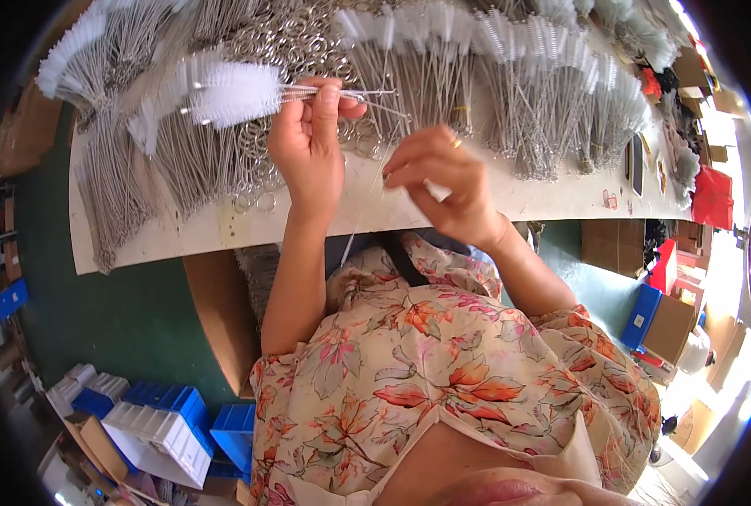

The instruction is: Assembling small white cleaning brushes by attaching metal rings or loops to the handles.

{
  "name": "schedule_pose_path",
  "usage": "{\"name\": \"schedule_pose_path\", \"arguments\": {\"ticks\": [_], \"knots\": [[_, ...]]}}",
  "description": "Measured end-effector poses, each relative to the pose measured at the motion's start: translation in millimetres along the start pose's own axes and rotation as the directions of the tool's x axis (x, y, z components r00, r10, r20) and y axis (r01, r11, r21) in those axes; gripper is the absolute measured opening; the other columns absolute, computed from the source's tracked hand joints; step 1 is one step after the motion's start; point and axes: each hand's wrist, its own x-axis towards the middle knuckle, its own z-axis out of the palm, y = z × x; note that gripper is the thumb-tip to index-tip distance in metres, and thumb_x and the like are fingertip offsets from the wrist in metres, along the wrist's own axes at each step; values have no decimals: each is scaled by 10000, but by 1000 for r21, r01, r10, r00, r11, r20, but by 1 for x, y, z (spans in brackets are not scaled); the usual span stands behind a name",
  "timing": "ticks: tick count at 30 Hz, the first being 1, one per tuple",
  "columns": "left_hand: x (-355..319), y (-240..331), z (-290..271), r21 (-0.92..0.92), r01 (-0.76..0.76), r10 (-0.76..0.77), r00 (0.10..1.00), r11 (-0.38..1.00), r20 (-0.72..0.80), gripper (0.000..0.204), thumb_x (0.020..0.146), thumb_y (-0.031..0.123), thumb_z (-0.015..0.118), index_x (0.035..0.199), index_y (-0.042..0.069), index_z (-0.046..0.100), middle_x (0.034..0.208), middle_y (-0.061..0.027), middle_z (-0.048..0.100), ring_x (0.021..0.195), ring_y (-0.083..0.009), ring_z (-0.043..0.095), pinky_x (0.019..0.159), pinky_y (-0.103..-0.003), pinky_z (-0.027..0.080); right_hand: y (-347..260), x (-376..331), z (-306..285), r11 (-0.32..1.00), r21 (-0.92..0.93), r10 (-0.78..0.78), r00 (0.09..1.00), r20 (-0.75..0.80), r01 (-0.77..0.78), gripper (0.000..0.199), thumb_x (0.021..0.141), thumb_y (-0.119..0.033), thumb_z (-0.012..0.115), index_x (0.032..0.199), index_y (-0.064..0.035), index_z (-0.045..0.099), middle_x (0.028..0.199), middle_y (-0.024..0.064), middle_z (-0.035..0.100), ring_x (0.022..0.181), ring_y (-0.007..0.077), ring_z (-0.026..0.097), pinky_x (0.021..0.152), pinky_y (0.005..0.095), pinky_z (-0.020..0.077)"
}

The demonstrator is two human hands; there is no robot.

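Note:
My left hand (308, 139) is raised over the white table (359, 211) and pinches a small bunch of thin wire brushes (232, 94) by their stems, white bristle heads pointing left. My right hand (443, 181) is just to its right, fingers closed around a thin wire stem and a small white piece. A heap of metal rings (295, 38) lies behind my left hand.
Piles of white-tipped wire brushes (519, 76) cover the table from left to right. A few loose rings (253, 201) lie near the front edge. Blue and white plastic bins (169, 417) stand on the green floor at lower left; cardboard boxes (666, 325) and red items at right.

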Motion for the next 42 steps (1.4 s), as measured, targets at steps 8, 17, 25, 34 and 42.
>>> {"name": "schedule_pose_path", "arguments": {"ticks": [8, 17, 25, 34, 42], "knots": [[11, 27, -36, -276, -156, 116, 981, 948, -156, 260, 941, 206, 448, 971, -38, 534, 909, -147, 583, 696, -179, 596, 609, -347, 552, 21, -6, 29, 875, -304, -263, 897, 356, 377, 240, 637, -68, 568, 871, -77, 622, 876, 29, 560, 939, 217, 525, 947, 403, 401], [-16, 63, -49, 174, -5, 6, 1000, 985, -4, 201, 927, 143, 463, 1026, -22, 524, 797, -93, 566, 594, -110, 547, 532, -240, 485, -13, 54, 9, 527, 848, 363, 918, -161, -59, 132, 926, -74, 469, 928, -58, 601, 1009, 37, 541, 920, 109, 524, 826, 267, 452], [-21, 31, -9, 153, -283, 269, 957, 947, 105, 128, 863, -45, 495, 982, -16, 534, 1011, -110, 480, 766, -157, 607, 636, -244, 524, -20, 33, -1, 974, 224, 78, 961, -266, -17, 258, 875, -135, 571, 1108, -25, 581, 1148, 100, 489, 1079, 187, 472, 906, 324, 393], [-53, 25, 14, -177, 94, -70, 988, 980, 137, 281, 745, -39, 665, 1001, 60, 604, 1132, -117, 432, 876, -186, 546, 728, -244, 483, -18, 29, 26, -124, 991, 668, 736, 113, -39, 210, 941, -197, 463, 1013, -33, 573, 839, 29, 609, 782, 104, 578, 767, 254, 480], [21, 71, -36, 181, -542, 496, 833, 821, 243, 714, 764, 248, 678, 1303, -58, 324, 1308, -176, 369, 1135, -311, 436, 905, -383, 406, -30, 26, -22, 396, 716, 567, 766, 301, -575, 173, 917, -157, 500, 913, -14, 599, 736, 8, 577, 564, 74, 461, 558, 226, 407]]}}
